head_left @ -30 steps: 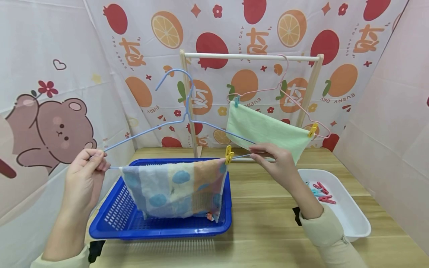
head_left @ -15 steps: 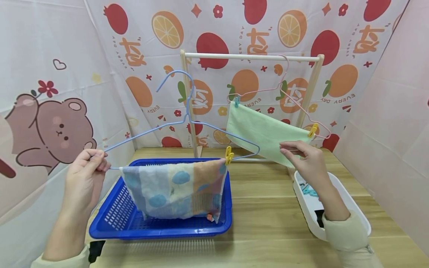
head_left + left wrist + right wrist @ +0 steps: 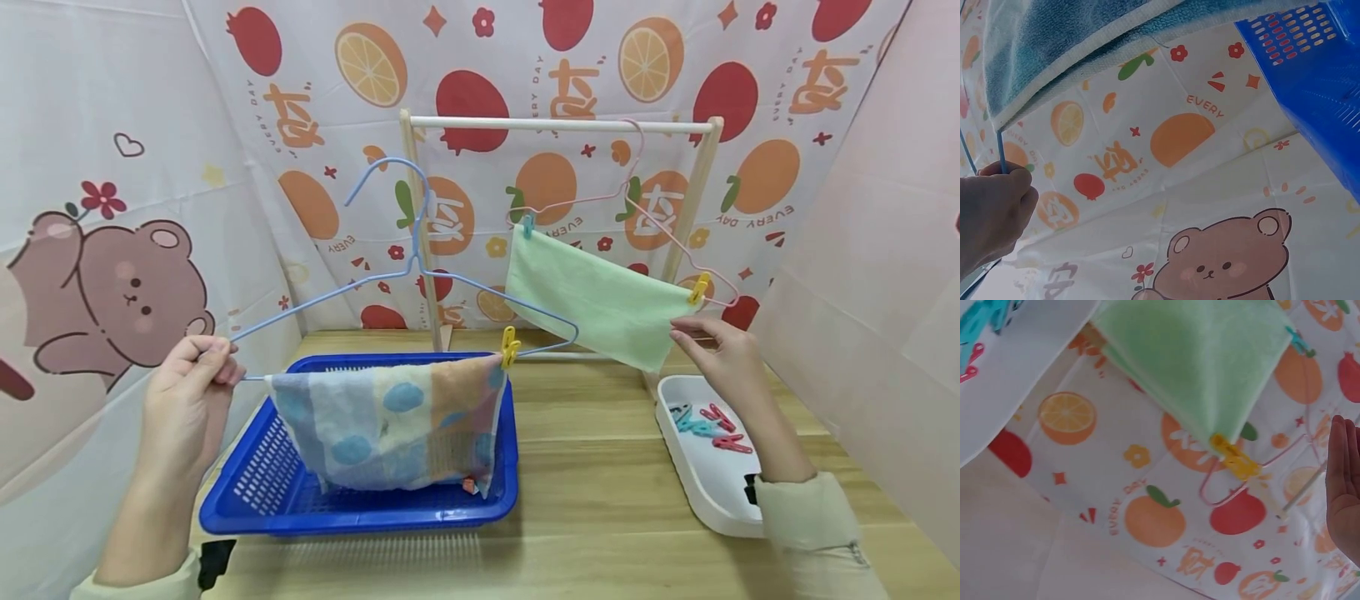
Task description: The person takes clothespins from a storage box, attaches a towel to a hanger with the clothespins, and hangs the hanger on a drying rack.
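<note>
At the left of the head view my left hand [image 3: 197, 379] grips the left end of a blue clothes hanger [image 3: 495, 292]. A patterned towel [image 3: 390, 425] with blue dots hangs folded over its bottom bar. One yellow clothespin [image 3: 510, 346] clips the towel's right corner; no clip shows at the left corner. In the left wrist view, fingers close round the thin blue bar [image 3: 1002, 153] by the towel's edge. My right hand [image 3: 731, 367] is off the hanger and holds nothing, its fingers extended, above the white tray [image 3: 686, 479] of red and teal clothespins [image 3: 705, 427].
Below the towel stands a blue plastic basket [image 3: 255, 525]. Behind, a wooden rack [image 3: 562, 124] bears a pink hanger [image 3: 667, 233] with a green cloth [image 3: 600, 300], clipped by a teal clothespin [image 3: 528, 226] and a yellow one [image 3: 699, 288].
My right hand has let go of the blue hanger's right end and moved right, over the white tray. The left hand, hanger and towel stay about where they were.
</note>
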The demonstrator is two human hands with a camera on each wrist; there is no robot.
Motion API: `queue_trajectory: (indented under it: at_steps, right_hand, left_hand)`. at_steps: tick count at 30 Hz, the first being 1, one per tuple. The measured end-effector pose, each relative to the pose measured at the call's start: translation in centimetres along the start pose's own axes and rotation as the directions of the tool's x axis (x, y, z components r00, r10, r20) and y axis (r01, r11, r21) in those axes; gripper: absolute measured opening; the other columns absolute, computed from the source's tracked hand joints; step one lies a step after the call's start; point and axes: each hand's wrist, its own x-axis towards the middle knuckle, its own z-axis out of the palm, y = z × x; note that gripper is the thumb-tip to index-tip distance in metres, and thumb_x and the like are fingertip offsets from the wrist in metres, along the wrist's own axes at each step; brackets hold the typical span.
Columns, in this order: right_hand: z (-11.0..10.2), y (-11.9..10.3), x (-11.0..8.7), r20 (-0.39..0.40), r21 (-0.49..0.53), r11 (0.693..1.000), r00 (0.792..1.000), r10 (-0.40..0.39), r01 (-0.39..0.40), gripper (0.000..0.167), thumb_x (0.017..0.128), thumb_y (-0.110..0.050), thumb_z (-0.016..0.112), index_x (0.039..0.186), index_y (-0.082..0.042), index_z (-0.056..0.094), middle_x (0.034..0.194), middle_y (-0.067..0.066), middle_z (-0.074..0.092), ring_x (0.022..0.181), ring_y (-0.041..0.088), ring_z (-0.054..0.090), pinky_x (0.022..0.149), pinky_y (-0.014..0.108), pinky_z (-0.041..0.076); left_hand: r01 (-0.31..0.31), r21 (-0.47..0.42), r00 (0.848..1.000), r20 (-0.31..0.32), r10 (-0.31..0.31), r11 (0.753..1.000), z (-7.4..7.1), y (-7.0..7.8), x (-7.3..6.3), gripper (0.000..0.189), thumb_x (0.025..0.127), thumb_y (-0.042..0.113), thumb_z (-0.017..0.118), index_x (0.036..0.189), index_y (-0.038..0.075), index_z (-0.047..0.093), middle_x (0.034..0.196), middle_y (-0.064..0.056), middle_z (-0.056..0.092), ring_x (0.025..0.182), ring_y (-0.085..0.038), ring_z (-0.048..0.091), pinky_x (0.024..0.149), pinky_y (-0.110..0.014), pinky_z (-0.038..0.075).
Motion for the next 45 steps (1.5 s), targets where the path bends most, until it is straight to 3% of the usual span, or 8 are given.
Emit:
queue_trajectory:
  at_steps: [3, 8, 15, 18, 21, 27, 40, 45]
  right_hand:
    - [-0.1, 1.2, -0.2, 0.033, -0.033, 0.998, 0.998, 0.050, -0.049, 0.022, 0.084, -0.007, 0.067, 0.104, 0.001, 0.065, 0.097, 0.014, 0.065, 0.086, 0.026, 0.063, 0.075, 0.014, 0.047]
    - [0.1, 3.2, -0.8, 0.082, -0.077, 0.986, 0.985, 0.151, -0.145, 0.024, 0.089, -0.017, 0.062, 0.105, 0.002, 0.064, 0.099, 0.018, 0.064, 0.087, 0.035, 0.062, 0.073, 0.044, 0.051]
    - [0.4, 5.7, -1.3, 0.164, -0.142, 0.966, 0.957, 0.239, -0.217, 0.024, 0.091, -0.018, 0.060, 0.103, 0.003, 0.065, 0.099, 0.020, 0.062, 0.089, 0.037, 0.058, 0.072, 0.050, 0.051]
    - [0.4, 6.7, -1.5, 0.234, -0.177, 0.950, 0.926, 0.296, -0.259, 0.026, 0.091, -0.020, 0.060, 0.103, 0.003, 0.065, 0.099, 0.022, 0.062, 0.090, 0.038, 0.057, 0.072, 0.050, 0.051]
    - [0.5, 7.7, -1.7, 0.317, -0.193, 0.933, 0.881, 0.352, -0.303, 0.029, 0.091, -0.020, 0.060, 0.106, 0.004, 0.063, 0.100, 0.023, 0.061, 0.091, 0.039, 0.057, 0.075, 0.050, 0.051]
    - [0.9, 9.3, -2.3, 0.458, -0.198, 0.925, 0.804, 0.380, -0.324, 0.025, 0.090, -0.012, 0.060, 0.105, 0.007, 0.062, 0.095, 0.021, 0.062, 0.084, 0.034, 0.058, 0.076, 0.048, 0.051]
    - [2.1, 11.7, -3.7, 0.577, -0.193, 0.911, 0.709, 0.406, -0.364, 0.025, 0.086, -0.009, 0.064, 0.103, 0.009, 0.062, 0.094, 0.021, 0.061, 0.079, 0.030, 0.059, 0.070, 0.044, 0.053]
    - [2.5, 12.5, -3.9, 0.615, -0.246, 0.912, 0.675, 0.409, -0.328, 0.024, 0.085, -0.011, 0.065, 0.099, 0.008, 0.062, 0.091, 0.020, 0.062, 0.078, 0.030, 0.056, 0.070, 0.045, 0.051]
  left_hand:
    - [-0.002, -0.012, 1.000, 0.000, 0.002, 1.000, 0.0, 0.0, 0.0, 0.007, 0.095, 0.001, 0.045, 0.091, -0.005, 0.048, 0.077, -0.007, 0.033, 0.068, -0.016, 0.031, 0.060, -0.022, 0.032]
    - [-0.001, -0.009, 1.000, 0.002, 0.001, 1.000, 0.0, 0.0, -0.1, 0.008, 0.095, 0.001, 0.044, 0.091, -0.004, 0.048, 0.077, -0.007, 0.033, 0.068, -0.016, 0.031, 0.060, -0.022, 0.032]
    - [0.004, 0.026, 1.000, 0.005, -0.005, 1.000, -0.1, 0.1, -0.2, 0.007, 0.096, 0.003, 0.044, 0.093, -0.003, 0.047, 0.079, -0.007, 0.032, 0.069, -0.016, 0.031, 0.061, -0.022, 0.031]
    - [0.006, 0.021, 1.000, 0.005, -0.006, 1.000, -0.1, 0.1, -0.2, 0.007, 0.096, 0.002, 0.044, 0.093, -0.003, 0.047, 0.079, -0.007, 0.032, 0.069, -0.016, 0.031, 0.061, -0.022, 0.032]
    - [0.010, 0.015, 1.000, 0.005, -0.010, 1.000, -0.1, 0.1, -0.2, 0.007, 0.096, 0.002, 0.044, 0.093, -0.003, 0.047, 0.078, -0.007, 0.033, 0.069, -0.016, 0.031, 0.061, -0.021, 0.032]
    - [0.012, 0.019, 1.000, 0.002, -0.012, 1.000, -0.1, 0.2, -0.3, 0.007, 0.095, 0.002, 0.044, 0.093, -0.004, 0.048, 0.079, -0.007, 0.033, 0.069, -0.016, 0.031, 0.061, -0.021, 0.033]
    - [0.003, 0.042, 1.000, -0.003, -0.003, 0.999, 0.0, 0.1, -0.4, 0.009, 0.096, 0.003, 0.045, 0.091, -0.003, 0.048, 0.077, -0.006, 0.032, 0.069, -0.016, 0.030, 0.060, -0.021, 0.032]
    - [0.008, 0.035, 1.000, -0.008, -0.008, 0.999, 0.0, 0.1, -0.3, 0.008, 0.095, 0.003, 0.045, 0.091, -0.003, 0.047, 0.078, -0.007, 0.033, 0.068, -0.017, 0.030, 0.060, -0.021, 0.032]
